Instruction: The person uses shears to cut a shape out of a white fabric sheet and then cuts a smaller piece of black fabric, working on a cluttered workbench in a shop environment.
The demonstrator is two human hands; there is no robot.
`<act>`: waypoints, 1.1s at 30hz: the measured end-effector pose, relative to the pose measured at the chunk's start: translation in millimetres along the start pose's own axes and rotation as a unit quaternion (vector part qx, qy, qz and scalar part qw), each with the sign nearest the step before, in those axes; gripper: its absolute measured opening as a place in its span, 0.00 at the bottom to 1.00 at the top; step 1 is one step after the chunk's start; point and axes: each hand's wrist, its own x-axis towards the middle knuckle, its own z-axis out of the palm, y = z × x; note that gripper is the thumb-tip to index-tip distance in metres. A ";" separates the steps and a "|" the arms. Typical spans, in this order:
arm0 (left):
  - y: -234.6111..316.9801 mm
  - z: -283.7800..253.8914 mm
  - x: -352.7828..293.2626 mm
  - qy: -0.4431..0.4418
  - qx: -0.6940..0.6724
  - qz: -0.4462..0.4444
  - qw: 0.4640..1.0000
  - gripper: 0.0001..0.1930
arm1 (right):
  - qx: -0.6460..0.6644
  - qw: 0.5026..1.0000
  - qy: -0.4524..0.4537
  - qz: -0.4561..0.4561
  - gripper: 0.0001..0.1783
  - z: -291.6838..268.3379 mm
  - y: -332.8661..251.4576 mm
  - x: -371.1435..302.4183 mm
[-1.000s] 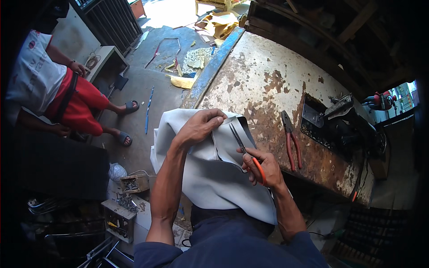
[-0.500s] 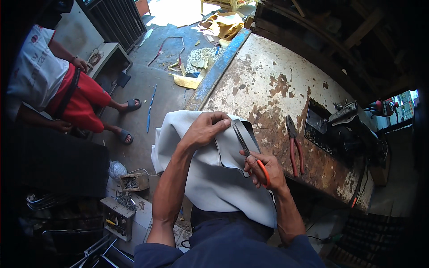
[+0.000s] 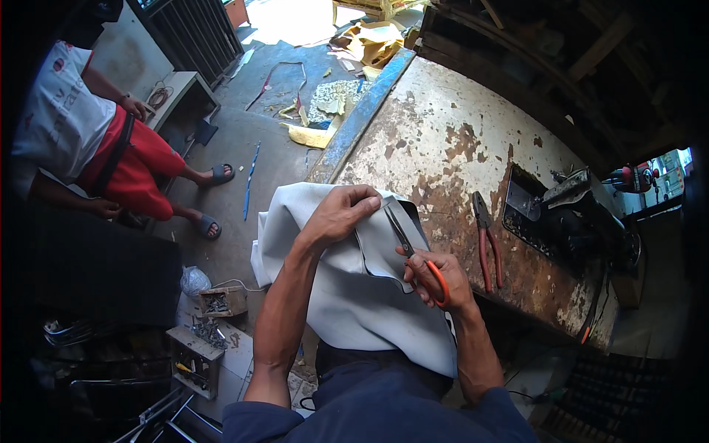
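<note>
A large light grey sheet of upholstery material (image 3: 347, 310), soft and folded, drapes over my lap with a dark edge running along one side. My left hand (image 3: 342, 214) pinches its upper edge between thumb and fingers. In my right hand (image 3: 442, 277) are scissors (image 3: 401, 232) with orange handles, my fingers in and around the loops. The dark blades point up and away, their tips at the sheet's edge just beside my left thumb. Pliers with red handles (image 3: 484, 247) lie on the worn table (image 3: 413, 159) to the right of the scissors.
A sewing machine (image 3: 580, 199) is set into the table at the right. At the left stands a person in red shorts (image 3: 140, 159). Yellowish scraps (image 3: 310, 135) litter the floor beyond the table's blue edge. Wooden boxes of metal bits (image 3: 196, 358) stand at lower left.
The orange scissor handles have shifted slightly in my right hand, and one loop shows wider now. My left hand and the sheet have stayed nearly still.
</note>
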 end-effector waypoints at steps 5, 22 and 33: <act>-0.6 -3.9 1.3 -0.046 -0.048 -0.009 0.998 0.14 | -0.018 1.000 -0.004 -0.012 0.29 -1.1 -0.2 7.1; 12.6 42.0 -80.2 0.118 0.261 0.200 0.937 0.11 | -0.166 0.929 0.125 -0.306 0.28 -37.2 -21.6 14.7; -5.1 124.6 -168.1 0.440 0.191 0.122 0.869 0.16 | -0.119 0.937 -0.007 -0.329 0.21 84.2 -6.8 28.9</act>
